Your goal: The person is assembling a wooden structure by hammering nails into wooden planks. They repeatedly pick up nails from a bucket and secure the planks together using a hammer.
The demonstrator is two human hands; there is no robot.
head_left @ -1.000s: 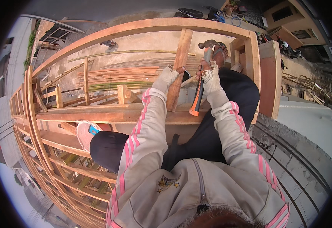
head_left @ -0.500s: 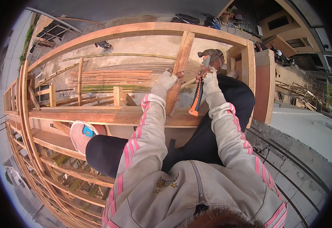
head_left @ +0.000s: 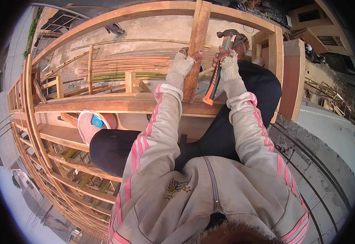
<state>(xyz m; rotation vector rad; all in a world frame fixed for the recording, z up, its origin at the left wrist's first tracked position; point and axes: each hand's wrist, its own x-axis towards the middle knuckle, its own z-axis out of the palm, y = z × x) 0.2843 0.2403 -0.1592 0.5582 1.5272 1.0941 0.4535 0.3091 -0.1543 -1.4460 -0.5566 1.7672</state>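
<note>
My left hand (head_left: 182, 64), in a pale fingerless work glove, is closed around a wooden plank (head_left: 198, 38). The plank lies across the frame, its far end over the curved-looking far beam (head_left: 145, 13) and its near end on the near beam (head_left: 120, 102). In my right hand (head_left: 229, 65), gloved the same way, is a hammer (head_left: 214, 84) with an orange and black handle. Its dark head points away from me, beside my sandalled foot (head_left: 241, 45), and the handle's butt points back toward me.
A round pinkish-white container (head_left: 87, 129) with a blue tape measure (head_left: 97, 121) stands left of my knee. Open wooden framing (head_left: 79, 175) spreads lower left. Long boards (head_left: 124, 64) lie on the ground far below. A grey block wall (head_left: 303, 156) runs along the right.
The plank's far end has shifted outward and now covers the far beam's full width. My view has tilted, so the frame and both hands sit higher. The hammer stays in my right hand.
</note>
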